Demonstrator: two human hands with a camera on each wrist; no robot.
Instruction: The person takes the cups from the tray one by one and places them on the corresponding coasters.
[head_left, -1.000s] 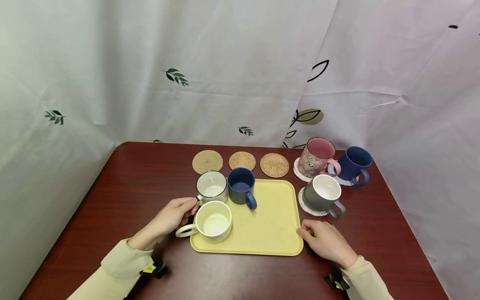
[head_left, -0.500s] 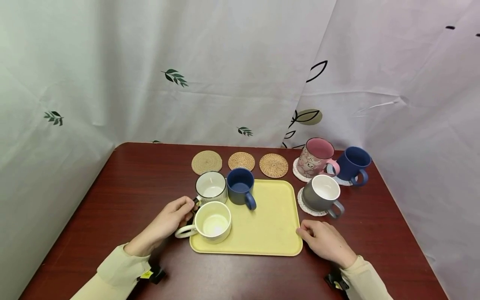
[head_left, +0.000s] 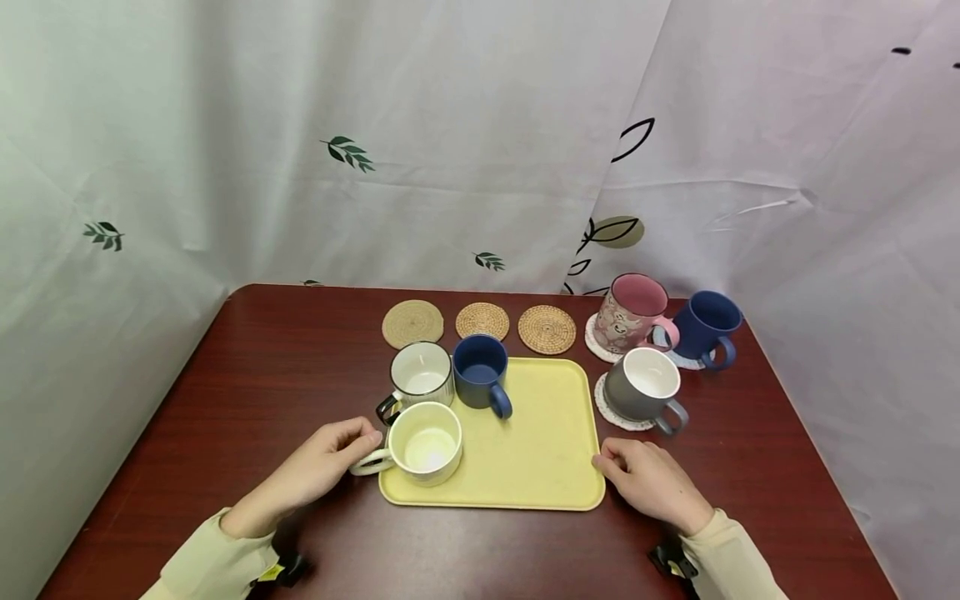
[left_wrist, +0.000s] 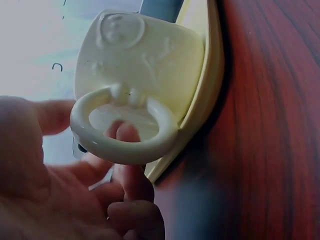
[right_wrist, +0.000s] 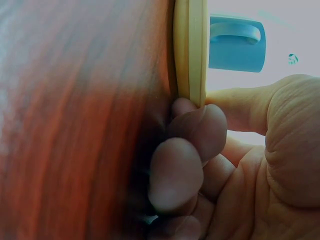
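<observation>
My left hand [head_left: 322,457] is at the ring handle of a cream mug [head_left: 427,444], its thumb and fingers apart. In the left wrist view a fingertip shows through the handle's opening [left_wrist: 127,132]; whether it touches is unclear. The mug stands on the left end of a yellow tray [head_left: 532,450], handle out over the rim. Behind it sit a white mug [head_left: 422,371] with a black rim and handle and a dark blue mug [head_left: 480,375]. My right hand [head_left: 652,482] pinches the tray's right edge, thumb above and fingers beneath in the right wrist view.
Three round woven coasters [head_left: 482,322] lie behind the tray. To the right, a pink patterned mug [head_left: 622,321], a blue mug [head_left: 701,333] and a grey mug [head_left: 633,396] stand on white coasters. A curtain [head_left: 450,167] hangs behind the wooden table [head_left: 300,350].
My left hand has left the white mug's black handle, now uncovered, and moved nearer to me, to the cream mug's handle. The right hand and the mugs have stayed put.
</observation>
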